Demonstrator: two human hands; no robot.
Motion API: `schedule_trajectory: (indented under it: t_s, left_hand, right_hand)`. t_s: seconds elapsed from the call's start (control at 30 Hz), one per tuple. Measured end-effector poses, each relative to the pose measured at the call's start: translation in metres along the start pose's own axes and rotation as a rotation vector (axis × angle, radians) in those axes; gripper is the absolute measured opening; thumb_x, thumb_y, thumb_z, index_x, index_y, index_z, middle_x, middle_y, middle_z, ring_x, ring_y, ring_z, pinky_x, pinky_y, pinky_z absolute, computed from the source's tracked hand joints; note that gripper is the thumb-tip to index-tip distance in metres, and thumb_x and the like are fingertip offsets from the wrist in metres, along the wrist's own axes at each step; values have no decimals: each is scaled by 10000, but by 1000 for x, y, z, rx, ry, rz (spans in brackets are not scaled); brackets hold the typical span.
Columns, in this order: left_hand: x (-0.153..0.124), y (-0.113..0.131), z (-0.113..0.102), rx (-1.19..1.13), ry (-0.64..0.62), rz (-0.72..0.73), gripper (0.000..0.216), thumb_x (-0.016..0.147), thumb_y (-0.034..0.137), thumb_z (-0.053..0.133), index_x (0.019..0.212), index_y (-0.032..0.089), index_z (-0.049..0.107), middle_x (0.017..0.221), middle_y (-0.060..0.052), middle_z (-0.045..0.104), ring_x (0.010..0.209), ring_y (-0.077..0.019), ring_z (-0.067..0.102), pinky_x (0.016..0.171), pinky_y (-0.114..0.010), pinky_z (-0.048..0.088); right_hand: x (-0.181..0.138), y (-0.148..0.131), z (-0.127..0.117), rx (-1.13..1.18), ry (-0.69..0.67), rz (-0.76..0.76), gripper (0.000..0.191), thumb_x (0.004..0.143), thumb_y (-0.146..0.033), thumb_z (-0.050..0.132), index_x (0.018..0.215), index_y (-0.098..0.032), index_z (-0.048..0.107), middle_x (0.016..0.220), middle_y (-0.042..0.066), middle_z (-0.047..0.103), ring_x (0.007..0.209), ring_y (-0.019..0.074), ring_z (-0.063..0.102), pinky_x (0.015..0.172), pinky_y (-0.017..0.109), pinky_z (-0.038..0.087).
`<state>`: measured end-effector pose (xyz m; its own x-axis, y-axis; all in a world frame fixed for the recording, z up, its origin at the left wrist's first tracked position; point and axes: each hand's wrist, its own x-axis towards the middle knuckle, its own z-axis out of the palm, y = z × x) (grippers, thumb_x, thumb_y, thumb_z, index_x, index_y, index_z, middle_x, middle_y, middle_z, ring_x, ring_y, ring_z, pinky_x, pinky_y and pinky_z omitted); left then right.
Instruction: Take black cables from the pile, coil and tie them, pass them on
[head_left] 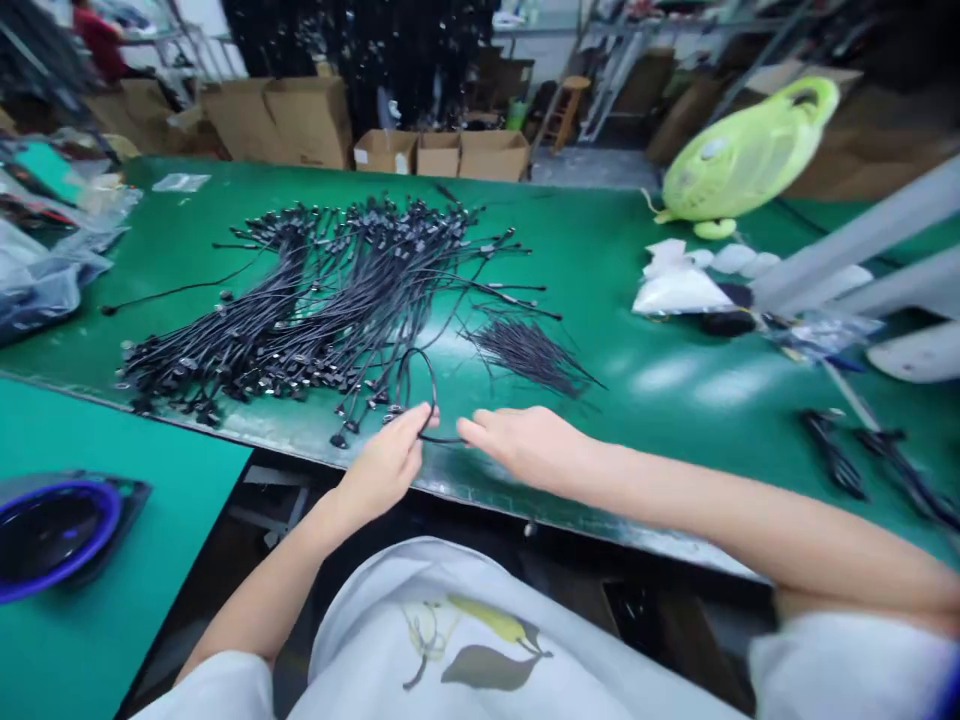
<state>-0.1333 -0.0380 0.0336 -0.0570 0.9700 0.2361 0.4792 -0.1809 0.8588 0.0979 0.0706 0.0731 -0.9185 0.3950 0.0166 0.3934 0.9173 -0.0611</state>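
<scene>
Near the front edge of the green table, a black cable [433, 378] runs in a loop between my two hands. My left hand [390, 458] pinches it at the loop's lower left. The fingers of my right hand [525, 443] are closed on the cable's right part, a short way from the left. Whatever end sits inside the right fingers is hidden. Just beyond my left hand lies a large pile of black cables [352, 300] with small connectors at both ends. A bundle of thin black ties [529, 352] rests beyond my right hand.
A yellow-green fan [739, 155] stands at the back right, beside a white bag [679, 285] and grey metal posts [855, 235]. A coiled black cable [831, 452] lies at right. On the left are plastic bags [45, 275] and a blue-rimmed round dish [112, 510]. Cardboard boxes [307, 120] stand behind.
</scene>
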Motion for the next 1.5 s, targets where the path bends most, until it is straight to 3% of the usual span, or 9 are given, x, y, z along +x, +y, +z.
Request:
schedule_trajectory:
  t_s: [0.2, 0.33, 0.47, 0.63, 0.77, 0.93, 1.07, 1.3, 1.5]
  left_hand:
    - [-9, 6, 14, -536, -395, -318, 290, 920, 398, 537, 1024, 153, 653, 550, 45, 447, 503, -98, 430, 548, -228, 438]
    - [-12, 0, -16, -1150, -202, -453, 280, 831, 349, 680, 949, 95, 688, 504, 101, 250, 407, -34, 145, 365, -135, 272]
    - [-13, 2, -46, -1407, 102, -412, 201, 875, 163, 602, 1041, 68, 665, 523, 95, 285, 397, -25, 217, 384, -76, 313]
    - [-1, 0, -35, -1086, 306, -268, 260, 896, 183, 592, 1145, 119, 629, 621, 49, 485, 538, -49, 452, 589, -136, 455]
    - [3, 0, 10, -474, 11, -171, 253, 921, 343, 572, 1055, 146, 661, 887, -59, 656, 828, -156, 597, 815, -282, 474]
    - [-6, 5, 30, -344, -307, -198, 285, 954, 402, 489, 949, 150, 622, 798, -38, 618, 765, -163, 556, 788, -302, 434]
    - [-5, 1, 26, -719, -176, -304, 291, 901, 442, 577, 933, 153, 585, 675, 7, 526, 636, -126, 480, 689, -281, 410]
    - [-17, -8, 51, -728, -88, -436, 376, 935, 489, 497, 801, 147, 580, 830, -56, 592, 804, -170, 567, 831, -315, 428]
    - [-33, -8, 66, -425, -67, -357, 368, 956, 506, 430, 915, 163, 557, 780, -24, 555, 736, -155, 529, 763, -300, 445]
  right_hand:
    - [23, 21, -14, 236, -30, 19, 140, 929, -312, 545, 886, -207, 627, 841, 29, 649, 683, 140, 551, 572, 249, 290]
    - [15, 73, 0, 420, 3, 28, 259, 935, -407, 497, 939, -212, 667, 910, 30, 685, 815, 179, 611, 690, 269, 399]
    - [1, 93, 21, 389, 216, 115, 335, 954, -404, 441, 1112, -187, 641, 1053, 68, 691, 937, 206, 628, 771, 296, 438]
    - [-15, 42, 35, -13, 276, 56, 295, 969, -224, 381, 939, -149, 665, 740, 74, 646, 664, 180, 580, 591, 290, 337]
    - [-11, -18, 30, 95, 119, -225, 295, 974, -229, 415, 757, -160, 602, 649, 35, 604, 559, 129, 509, 564, 275, 288]
    - [11, -15, 26, 505, 320, -22, 269, 955, -389, 505, 853, -166, 616, 807, 44, 629, 729, 135, 562, 650, 244, 370]
    - [30, -9, 59, 1136, 511, 195, 449, 801, -529, 671, 1076, -187, 578, 1049, 72, 600, 901, 166, 581, 765, 287, 467]
    - [50, -45, 78, 1980, 591, 530, 390, 791, -505, 670, 688, -167, 503, 553, -85, 326, 435, 27, 175, 389, 174, 157]
    - [46, -73, 54, 2125, 536, 537, 437, 747, -568, 695, 970, -206, 592, 896, 28, 606, 648, 110, 539, 364, 171, 309]
